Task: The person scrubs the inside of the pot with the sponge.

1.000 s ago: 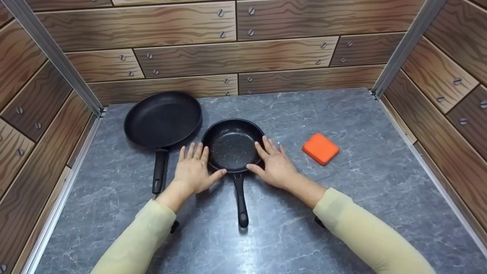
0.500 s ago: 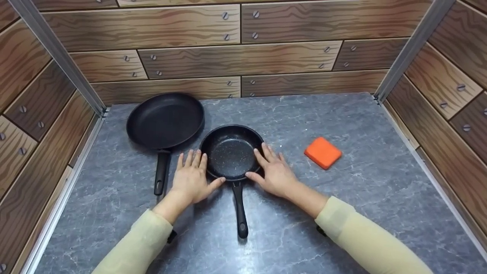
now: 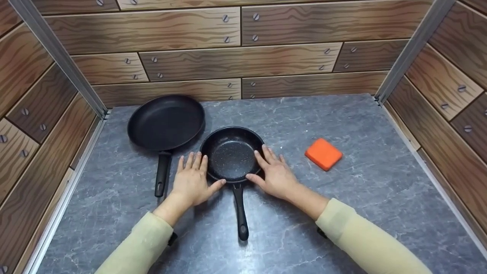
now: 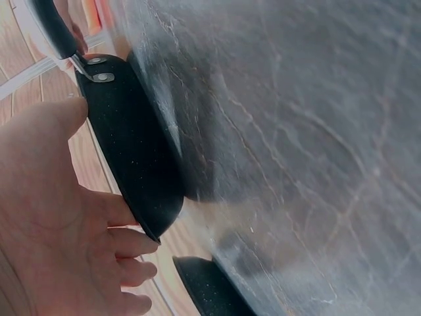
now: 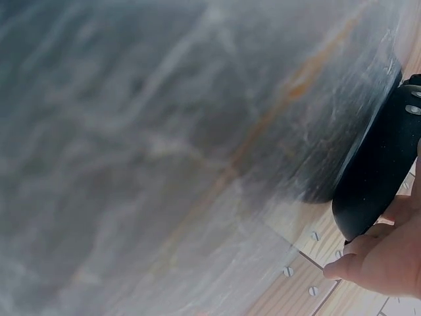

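Note:
A small black frying pan (image 3: 233,156) with a speckled inside sits at mid-table, its handle pointing toward me. My left hand (image 3: 192,182) lies along its left side with straight fingers, the thumb at the near rim. On the opposite side, my right hand (image 3: 277,175) touches the rim with fingertips and thumb. In the left wrist view the pan's dark outer wall (image 4: 135,148) stands beside my left thumb and fingers. The right wrist view catches the pan (image 5: 375,164) at its edge, my right fingers against it. Neither hand curls round the pan.
A larger black frying pan (image 3: 167,123) lies at the back left, handle forward, close to the small one. To the right is an orange sponge-like block (image 3: 323,154). Wood-patterned walls (image 3: 190,62) border the grey marbled table (image 3: 342,228) at back and sides.
The small pan and both hands have shifted slightly toward me, mostly in the first half second. The head view has also tilted a little. The larger pan and orange block appear to stay put.

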`<state>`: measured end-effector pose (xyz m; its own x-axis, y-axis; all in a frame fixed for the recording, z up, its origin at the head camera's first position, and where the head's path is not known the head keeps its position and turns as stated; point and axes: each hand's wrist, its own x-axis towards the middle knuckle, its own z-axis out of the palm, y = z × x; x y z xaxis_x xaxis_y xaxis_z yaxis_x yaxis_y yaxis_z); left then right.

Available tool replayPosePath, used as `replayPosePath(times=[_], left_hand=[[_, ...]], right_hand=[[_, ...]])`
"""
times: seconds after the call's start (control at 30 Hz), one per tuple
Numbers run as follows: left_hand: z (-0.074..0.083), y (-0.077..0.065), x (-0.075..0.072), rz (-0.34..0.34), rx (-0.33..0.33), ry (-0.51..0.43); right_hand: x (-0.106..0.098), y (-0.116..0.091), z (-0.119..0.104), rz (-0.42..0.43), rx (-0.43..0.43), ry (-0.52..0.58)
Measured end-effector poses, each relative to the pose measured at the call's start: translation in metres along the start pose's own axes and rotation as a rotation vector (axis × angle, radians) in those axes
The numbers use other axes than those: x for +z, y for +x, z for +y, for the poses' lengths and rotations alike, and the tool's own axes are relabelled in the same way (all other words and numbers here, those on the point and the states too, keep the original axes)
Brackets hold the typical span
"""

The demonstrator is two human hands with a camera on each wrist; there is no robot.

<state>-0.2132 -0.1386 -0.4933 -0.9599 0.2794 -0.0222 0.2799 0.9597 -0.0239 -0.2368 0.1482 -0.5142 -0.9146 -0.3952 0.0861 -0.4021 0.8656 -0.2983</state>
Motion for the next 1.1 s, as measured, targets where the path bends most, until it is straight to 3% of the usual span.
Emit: replayPosePath(times=[1.1], left_hand=[[0.0002, 0.0002, 0.0018, 0.015, -0.003, -0.019]], right_hand=[[-0.0014, 0.0001, -0.0002, -0.014, 0.005, -0.023]])
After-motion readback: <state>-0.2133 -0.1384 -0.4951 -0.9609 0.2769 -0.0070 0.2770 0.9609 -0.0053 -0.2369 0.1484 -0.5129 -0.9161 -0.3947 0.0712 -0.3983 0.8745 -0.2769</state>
